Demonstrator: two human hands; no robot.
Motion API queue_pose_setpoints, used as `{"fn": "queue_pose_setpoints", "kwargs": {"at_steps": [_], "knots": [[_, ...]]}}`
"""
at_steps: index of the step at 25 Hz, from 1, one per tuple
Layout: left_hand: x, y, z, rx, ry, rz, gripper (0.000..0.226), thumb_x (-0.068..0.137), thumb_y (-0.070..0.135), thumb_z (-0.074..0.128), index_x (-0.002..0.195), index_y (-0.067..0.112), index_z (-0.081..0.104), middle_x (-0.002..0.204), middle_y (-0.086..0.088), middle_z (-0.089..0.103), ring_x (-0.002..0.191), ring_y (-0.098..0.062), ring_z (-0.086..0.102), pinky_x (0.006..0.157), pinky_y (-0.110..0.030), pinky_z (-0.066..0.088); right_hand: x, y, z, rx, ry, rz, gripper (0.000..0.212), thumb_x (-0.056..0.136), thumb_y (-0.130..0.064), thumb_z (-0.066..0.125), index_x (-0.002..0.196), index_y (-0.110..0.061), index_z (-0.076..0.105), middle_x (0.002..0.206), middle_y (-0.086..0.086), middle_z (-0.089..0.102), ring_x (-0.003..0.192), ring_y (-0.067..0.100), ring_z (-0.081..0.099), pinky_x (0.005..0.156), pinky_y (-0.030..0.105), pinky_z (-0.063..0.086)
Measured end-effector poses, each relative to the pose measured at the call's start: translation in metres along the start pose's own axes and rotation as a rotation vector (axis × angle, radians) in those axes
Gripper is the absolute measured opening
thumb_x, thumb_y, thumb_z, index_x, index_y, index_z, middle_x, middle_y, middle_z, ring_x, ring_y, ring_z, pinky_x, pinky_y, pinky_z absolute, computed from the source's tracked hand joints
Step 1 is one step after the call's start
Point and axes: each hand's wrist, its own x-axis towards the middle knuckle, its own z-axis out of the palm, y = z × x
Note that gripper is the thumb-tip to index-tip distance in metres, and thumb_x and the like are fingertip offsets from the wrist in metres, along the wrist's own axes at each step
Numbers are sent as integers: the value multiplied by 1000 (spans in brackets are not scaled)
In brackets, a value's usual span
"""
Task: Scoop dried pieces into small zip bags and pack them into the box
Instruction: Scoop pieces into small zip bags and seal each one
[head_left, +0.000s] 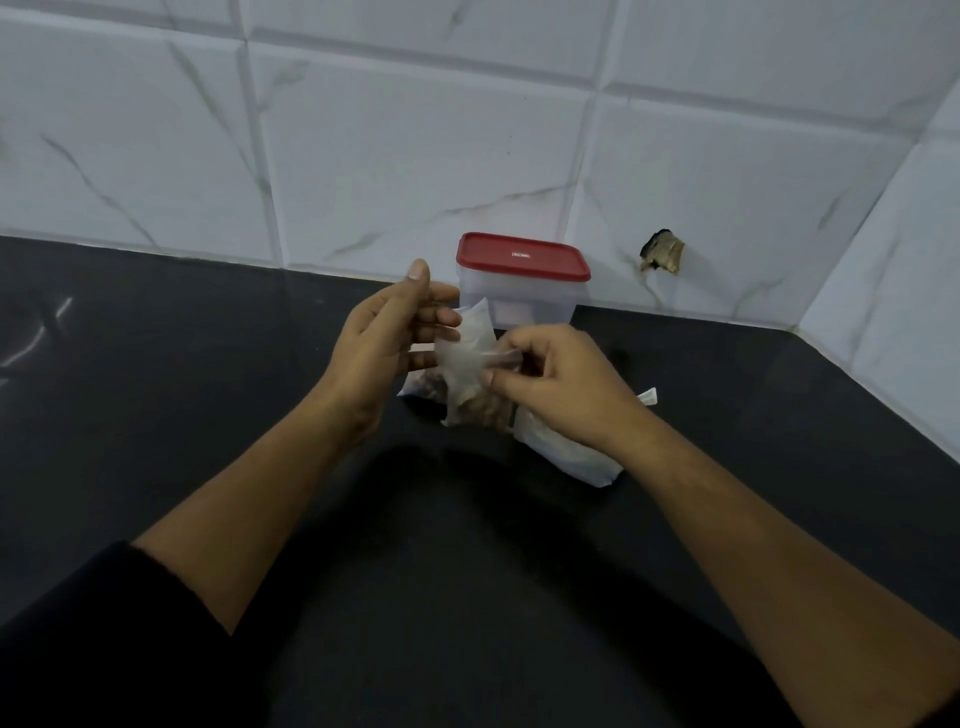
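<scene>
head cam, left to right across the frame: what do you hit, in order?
In order: left hand → small translucent plastic zip bag → right hand → jagged dark hole in the white wall tile. Left out: red-lidded clear plastic box, which overlaps the bag and right hand.

Frosted translucent plastic for the box (519, 304), smooth red plastic for its lid (522, 257). Behind the box, glossy white veined tiles (415, 156); beneath it, dark polished countertop (208, 364). In front, thin crinkled clear plastic of a small zip bag (467, 338).
</scene>
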Motion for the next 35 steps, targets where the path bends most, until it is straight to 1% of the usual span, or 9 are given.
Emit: {"fn": "queue_pose_setpoints", "kwargs": {"at_steps": [3,5,7,10,15,22,26,31,35], "knots": [[-6,-4,8,124,-161,59,35,98,31,68,122,6,69,108,-12,76,96,-23,73,83,-35,61,-2,2,-13,222,68,19,6,96,-15,73,97,-12,77,89,4,77,84,16,74,79,31,60],[-9,-7,14,176,-172,99,22,95,12,70,114,0,71,101,-17,77,88,-24,75,76,-32,62,-7,5,-14,311,107,18,6,97,-14,72,97,-10,77,91,8,78,89,25,75,83,39,62],[-10,-11,14,173,-141,111,18,94,7,69,109,-2,72,97,-17,78,84,-23,75,72,-30,61,-12,8,-8,409,181,23,4,96,-12,73,94,-12,77,91,8,77,89,26,74,87,43,61],[-10,-12,15,154,-113,114,14,94,11,69,103,1,72,91,-11,77,81,-19,74,70,-28,60,-16,9,-6,570,250,79,9,95,-8,74,90,-15,75,85,5,76,83,16,72,82,36,61],[-10,-14,18,90,-80,95,16,89,18,69,98,4,68,91,-10,73,80,-17,71,66,-28,60,-21,11,-15,640,226,175,2,95,-9,73,95,-10,74,93,16,78,83,20,74,70,28,60],[-11,-11,18,-8,-63,18,17,83,22,73,93,8,69,94,-6,76,89,-22,74,70,-32,62,-23,12,-15,636,264,160,2,95,-12,74,93,-12,74,86,6,75,84,18,71,80,34,62],[-12,-6,20,-143,-98,5,18,81,15,77,83,6,61,90,-5,72,88,-20,73,73,-34,60,-24,8,-13,695,292,135,4,97,-12,70,96,-13,73,96,15,73,93,23,69,88,44,61],[-15,-4,25,-148,-107,30,12,83,17,71,86,8,63,92,-4,73,89,-19,73,68,-34,62,-24,3,-11,687,303,73,13,97,-7,68,91,-17,73,91,4,72,92,20,69,89,43,61],[-17,-7,29,-94,-123,58,10,85,19,69,90,10,69,99,-7,76,96,-24,75,75,-36,64,-24,2,-11,742,328,55,14,99,-4,64,93,-15,69,89,-1,70,89,11,69,81,32,61]]}}
